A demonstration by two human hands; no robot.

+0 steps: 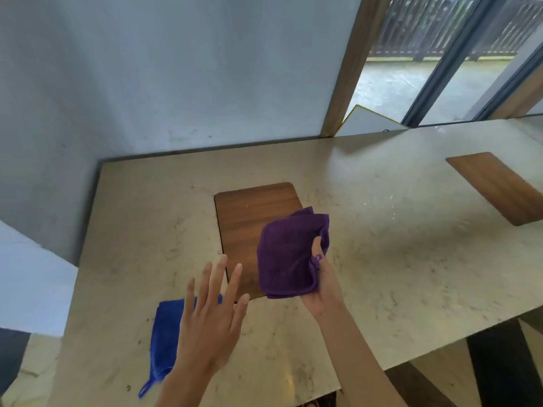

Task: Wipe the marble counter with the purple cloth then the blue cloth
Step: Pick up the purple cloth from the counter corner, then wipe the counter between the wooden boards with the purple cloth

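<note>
My right hand (321, 292) holds the folded purple cloth (286, 257) lifted above the marble counter (396, 259), over the near right corner of a wooden board. The thumb presses on the cloth's right edge. My left hand (210, 315) hovers open with fingers spread, just left of the purple cloth and empty. The blue cloth (164, 342) lies flat on the counter near its front left, partly hidden under my left hand, with its hanging loop pointing toward the front edge.
A wooden board (252, 218) lies in the middle of the counter and a second board (499, 186) at the far right. A wall stands behind the counter; a window and wooden frame (343, 83) are at the back right. The counter's front edge runs close by me.
</note>
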